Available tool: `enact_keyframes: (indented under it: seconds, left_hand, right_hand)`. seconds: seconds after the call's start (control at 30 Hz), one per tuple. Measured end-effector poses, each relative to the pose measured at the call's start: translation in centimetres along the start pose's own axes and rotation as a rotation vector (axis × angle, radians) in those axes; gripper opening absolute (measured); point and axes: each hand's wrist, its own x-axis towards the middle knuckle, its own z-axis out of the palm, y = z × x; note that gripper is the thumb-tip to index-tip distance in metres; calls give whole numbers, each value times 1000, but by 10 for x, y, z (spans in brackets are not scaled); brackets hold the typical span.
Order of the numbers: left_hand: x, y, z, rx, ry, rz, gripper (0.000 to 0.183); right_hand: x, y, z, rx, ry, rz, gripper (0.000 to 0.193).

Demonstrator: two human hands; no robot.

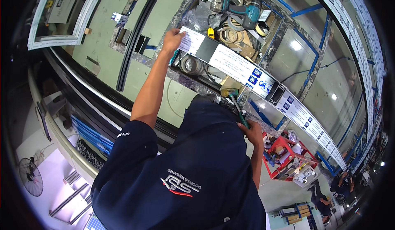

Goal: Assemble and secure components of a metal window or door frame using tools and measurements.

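Observation:
My left hand (172, 42) is closed on the far-left end of a long flat frame profile (232, 62) covered in white printed film, with a bare grey patch near that end. The profile slants down to the right across the bench frame. At its right end, a dark hollow cut end (277, 93) meets a second film-covered profile (306, 121), which runs on to the lower right. Close to my body, my right hand (252, 132) grips the green handle of a mallet (240, 111). Its yellowish head points up and away, just below the first profile.
Behind the profile, a tray holds tape rolls (228, 35), a cordless drill (247, 11) and a yellow tape measure (211, 33). A red cart (290, 158) with loose items stands at right. A framed window (61, 12) is at upper left. Other people (323, 199) are at lower right.

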Motion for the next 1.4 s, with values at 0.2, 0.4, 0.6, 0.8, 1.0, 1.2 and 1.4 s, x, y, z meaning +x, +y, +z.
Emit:
enact_keyframes:
  seconds: [0.2, 0.4, 0.6, 0.8, 1.0, 1.2, 1.4]
  left_hand:
    - [0, -1, 9, 97, 91, 16, 43]
    - [8, 2, 10, 83, 58, -59, 47]
    - [7, -3, 10, 88, 62, -36, 53]
    - [0, -13, 3, 86, 111, 30, 48]
    - [-59, -67, 20, 147, 674, 277, 29]
    - [-90, -109, 15, -363, 312, -65, 24]
    - [-70, -87, -20, -327, 395, -60, 28]
  right_hand:
    - [-7, 9, 10, 130, 54, -80, 44]
    - [4, -9, 11, 379, 5, -121, 39]
    - [37, -32, 24, -28, 137, -335, 36]
    - [53, -43, 22, -107, 25, -348, 45]
    - [54, -37, 22, -48, 86, -334, 48]
    - [46, -36, 25, 67, 112, -253, 46]
    - [49, -28, 31, 63, 168, -312, 47]
